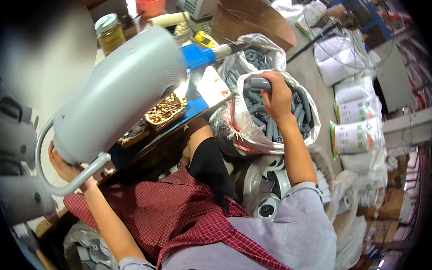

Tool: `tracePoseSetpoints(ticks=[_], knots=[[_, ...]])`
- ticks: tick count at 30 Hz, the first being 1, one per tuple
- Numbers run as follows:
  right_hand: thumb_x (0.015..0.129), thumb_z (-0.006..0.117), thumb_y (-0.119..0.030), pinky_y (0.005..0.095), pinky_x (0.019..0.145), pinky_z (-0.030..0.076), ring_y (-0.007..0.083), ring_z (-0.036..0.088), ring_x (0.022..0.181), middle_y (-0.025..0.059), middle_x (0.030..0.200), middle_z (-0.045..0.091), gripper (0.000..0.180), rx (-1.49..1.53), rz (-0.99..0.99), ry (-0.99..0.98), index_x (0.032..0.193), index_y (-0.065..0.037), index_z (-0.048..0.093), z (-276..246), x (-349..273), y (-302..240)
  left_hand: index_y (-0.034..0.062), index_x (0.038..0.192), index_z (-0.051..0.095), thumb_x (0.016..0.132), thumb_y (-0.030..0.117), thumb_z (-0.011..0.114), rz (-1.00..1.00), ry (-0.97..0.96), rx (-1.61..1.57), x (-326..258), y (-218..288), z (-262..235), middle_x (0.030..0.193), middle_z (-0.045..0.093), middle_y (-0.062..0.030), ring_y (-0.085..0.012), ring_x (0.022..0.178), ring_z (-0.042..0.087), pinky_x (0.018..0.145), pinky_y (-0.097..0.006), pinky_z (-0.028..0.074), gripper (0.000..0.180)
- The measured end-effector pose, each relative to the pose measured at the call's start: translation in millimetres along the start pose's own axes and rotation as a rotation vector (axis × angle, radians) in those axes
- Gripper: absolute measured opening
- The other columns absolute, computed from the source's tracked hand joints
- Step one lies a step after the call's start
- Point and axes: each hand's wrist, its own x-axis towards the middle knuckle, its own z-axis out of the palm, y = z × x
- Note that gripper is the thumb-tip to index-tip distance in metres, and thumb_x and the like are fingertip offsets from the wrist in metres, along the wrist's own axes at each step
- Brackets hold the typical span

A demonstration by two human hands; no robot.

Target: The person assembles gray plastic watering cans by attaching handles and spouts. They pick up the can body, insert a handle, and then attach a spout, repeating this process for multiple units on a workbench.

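Note:
My left hand (63, 166) supports the lower end of a large pale grey plastic jug body (124, 85), which is tilted with its wide end up and to the right. A thin curved grey handle (86, 180) loops out from that lower end, across my wrist. Some of my left fingers are hidden behind the body. My right hand (279, 96) is closed on a short dark grey plastic grip (260, 83). It is over an open white woven sack (268, 147) filled with similar grey grips (301, 107).
Behind the sack stands a second sack (266, 39) of grey parts. On the bench are a bin of brass-coloured small parts (165, 108), a blue fixture (197, 57), a glass jar (110, 34) and a red cup (151, 3). More grey jug bodies (23, 199) stand at left.

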Motion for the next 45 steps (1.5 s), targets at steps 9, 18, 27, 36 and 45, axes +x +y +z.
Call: tracePoseSetpoints(ticks=[9, 18, 27, 36, 45], knots=[[0.063, 0.061, 0.011, 0.0347, 0.065, 0.053, 0.0310, 0.065, 0.081, 0.0149, 0.095, 0.065, 0.043, 0.128, -0.622, -0.028, 0.104, -0.004, 0.056, 25, 118, -141, 0.0064, 0.124, 0.052, 0.098, 0.023, 0.049, -0.101, -0.057, -0.074, -5, 3, 0, 0.109, 0.059, -0.0101, -0.0163, 0.096, 0.057, 0.083, -0.028, 0.048, 0.031], [0.076, 0.072, -0.018, 0.0345, 0.061, 0.050, 0.0248, 0.062, 0.074, 0.0044, 0.083, 0.061, 0.029, 0.057, -0.850, -0.486, 0.102, -0.011, 0.061, 97, 203, -284, 0.0080, 0.123, 0.052, 0.095, 0.029, 0.057, -0.102, -0.100, -0.208, -11, 9, 3, 0.065, 0.058, -0.0014, -0.0037, 0.057, 0.049, 0.051, -0.018, 0.037, 0.036], [0.078, 0.071, -0.020, 0.0377, 0.066, 0.050, 0.0299, 0.063, 0.080, 0.0082, 0.093, 0.065, 0.030, 0.020, -0.849, -0.753, 0.104, -0.010, 0.060, 127, 211, -305, 0.0057, 0.118, 0.055, 0.092, 0.029, 0.061, -0.027, -0.099, -0.192, -8, 8, 0, 0.079, 0.067, -0.0090, -0.0104, 0.071, 0.063, 0.062, -0.022, 0.047, 0.036], [0.079, 0.070, -0.019, 0.0386, 0.071, 0.051, 0.0318, 0.063, 0.082, 0.0112, 0.094, 0.064, 0.030, 0.075, -0.828, -0.888, 0.104, -0.007, 0.059, 134, 220, -310, 0.0045, 0.117, 0.057, 0.092, 0.029, 0.061, 0.027, -0.062, -0.133, -6, 11, -2, 0.061, 0.063, -0.0073, -0.0074, 0.055, 0.058, 0.055, -0.021, 0.044, 0.036], [0.080, 0.069, -0.019, 0.0399, 0.071, 0.051, 0.0333, 0.063, 0.081, 0.0123, 0.092, 0.064, 0.028, 0.019, -0.801, -0.929, 0.103, -0.007, 0.058, 135, 221, -312, 0.0060, 0.118, 0.056, 0.092, 0.031, 0.061, -0.009, -0.102, -0.042, -8, 20, -6, 0.063, 0.063, -0.0052, -0.0083, 0.060, 0.058, 0.067, -0.023, 0.042, 0.037]])
